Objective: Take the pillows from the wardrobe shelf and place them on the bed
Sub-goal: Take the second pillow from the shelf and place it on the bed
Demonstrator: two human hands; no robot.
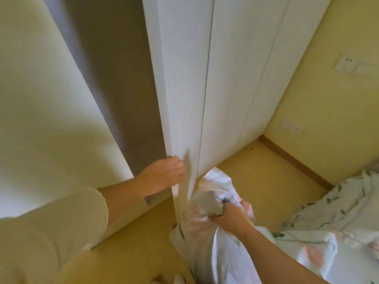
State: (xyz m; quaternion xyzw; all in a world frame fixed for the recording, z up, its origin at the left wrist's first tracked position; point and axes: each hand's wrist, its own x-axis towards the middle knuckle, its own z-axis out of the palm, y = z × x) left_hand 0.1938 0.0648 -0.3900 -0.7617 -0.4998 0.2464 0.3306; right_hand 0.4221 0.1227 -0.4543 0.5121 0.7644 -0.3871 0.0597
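**Item 1: pillow** [207, 238]. Floral case, pale, with green leaves and pink blooms. It hangs clear of the floor just in front of the wardrobe, off the shelf and not yet on the bed. A top corner stands up above your fist; the bulk drops below it and toward you, so its long axis runs roughly top to bottom.

**Item 2: right hand** [229, 217]. Your fingers are curled tight round a bunched fistful of the case near the pillow's upper end. It grips fabric only, not the filling, and the load dangles from it.

**Item 3: left hand** [167, 173]. Your fingers curl over the free edge of the wardrobe door [184, 99], low on the panel. The outline is blurred, so how firmly it holds cannot be told.

**Item 4: bed** [344, 212]. It has matching floral bedding, rumpled, and lies to the right of your right hand, near, with bare wooden floor [256, 171] between them.

**Governing relation.** The bed lies on your right hand's side and that hand carries the pillow. By judgement, a swing rightward delivers it while the left hand attends to the door. No shelf is in view, so whether other pillows remain cannot be told.
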